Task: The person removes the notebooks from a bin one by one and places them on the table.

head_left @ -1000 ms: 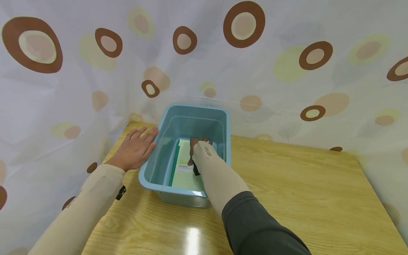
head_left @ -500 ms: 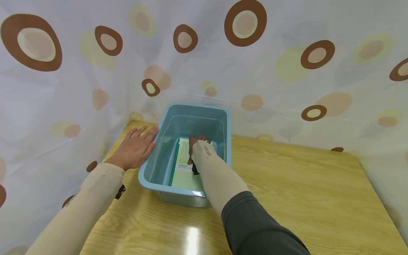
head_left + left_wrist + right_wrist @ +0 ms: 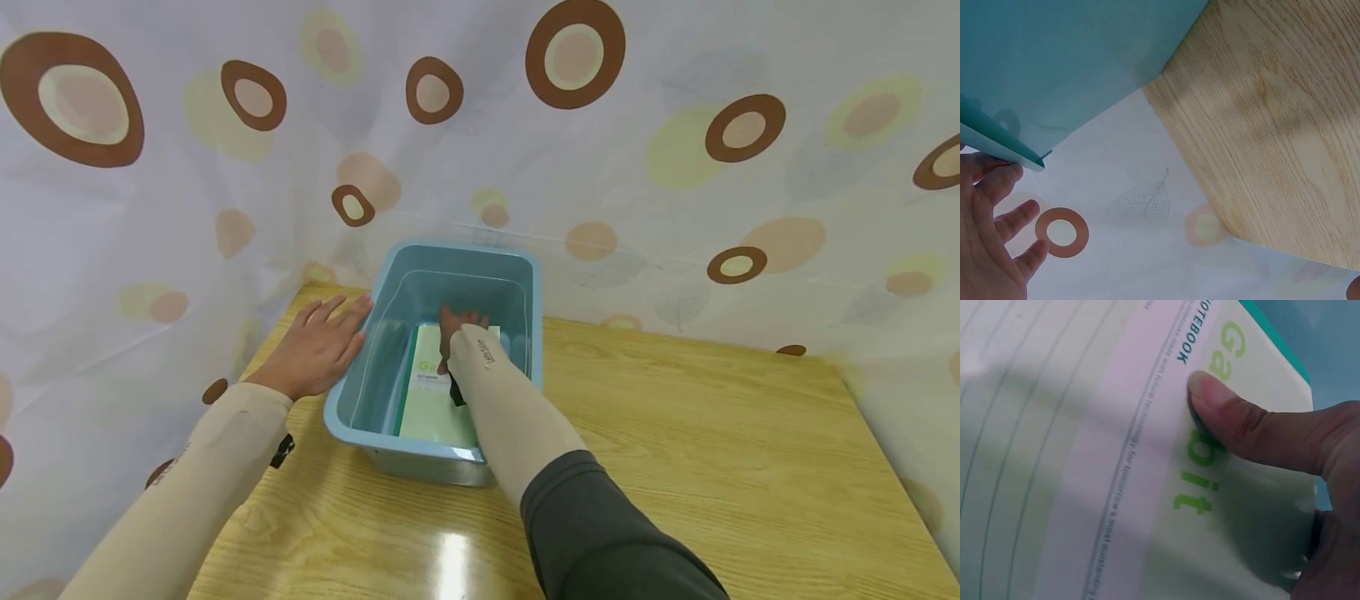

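Note:
A light-green notebook (image 3: 433,408) with a dark green spine lies inside a blue plastic bin (image 3: 431,451). My right hand (image 3: 461,327) reaches into the bin and grips the notebook's far end. In the right wrist view the thumb (image 3: 1241,428) lies on the printed cover, while the other fingers go past the edge and are mostly hidden. Outside the bin, my left hand (image 3: 318,348) rests against its left rim with fingers spread and fairly straight. The left wrist view shows the fingertips (image 3: 1007,178) touching the rim from outside.
The bin stands on a wood-grain table (image 3: 697,433), near its back left corner. A white sheet with brown and yellow spots (image 3: 480,150) hangs close behind the bin and along the left side.
My right hand has shifted slightly toward the far end of the bin and a little left, and the notebook has moved slightly left. The left hand stays at the rim.

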### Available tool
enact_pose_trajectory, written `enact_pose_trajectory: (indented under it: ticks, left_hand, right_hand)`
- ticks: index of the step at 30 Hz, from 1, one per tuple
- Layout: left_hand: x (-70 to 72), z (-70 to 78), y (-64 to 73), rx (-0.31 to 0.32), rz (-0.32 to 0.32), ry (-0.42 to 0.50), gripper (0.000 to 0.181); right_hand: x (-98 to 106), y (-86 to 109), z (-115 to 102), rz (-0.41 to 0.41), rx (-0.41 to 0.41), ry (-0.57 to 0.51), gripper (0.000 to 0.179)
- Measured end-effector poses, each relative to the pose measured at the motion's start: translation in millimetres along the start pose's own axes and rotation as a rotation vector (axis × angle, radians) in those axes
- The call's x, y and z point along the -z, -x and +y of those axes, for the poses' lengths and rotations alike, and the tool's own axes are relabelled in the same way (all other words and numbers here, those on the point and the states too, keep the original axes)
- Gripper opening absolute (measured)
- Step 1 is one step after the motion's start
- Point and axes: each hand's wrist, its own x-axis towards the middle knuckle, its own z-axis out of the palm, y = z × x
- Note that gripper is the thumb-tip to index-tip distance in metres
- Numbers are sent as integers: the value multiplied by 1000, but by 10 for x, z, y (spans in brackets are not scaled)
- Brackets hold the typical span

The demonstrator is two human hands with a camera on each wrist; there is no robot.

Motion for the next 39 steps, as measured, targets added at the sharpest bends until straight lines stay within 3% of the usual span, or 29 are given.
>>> enact_pose_trajectory:
  ticks: [5,8,18,26,39]
  left_hand:
    - [22,21,-11,-4,-8,0,54]
    - [25,21,-22,-6,-5,-7,54]
    - [54,43,-39,-17,-3,-19,53]
    - [53,47,-13,-2,-13,-13,54]
    - [45,59,13,3,-21,0,55]
  right_hand:
    - [107,82,-21,55,26,32,87]
    - [201,139,-31,61,53,40,78]
    - [504,158,4,109,143,102,84]
    - [714,460,51,205,337,135,74]
    - [971,853,139,400,453,100,51]
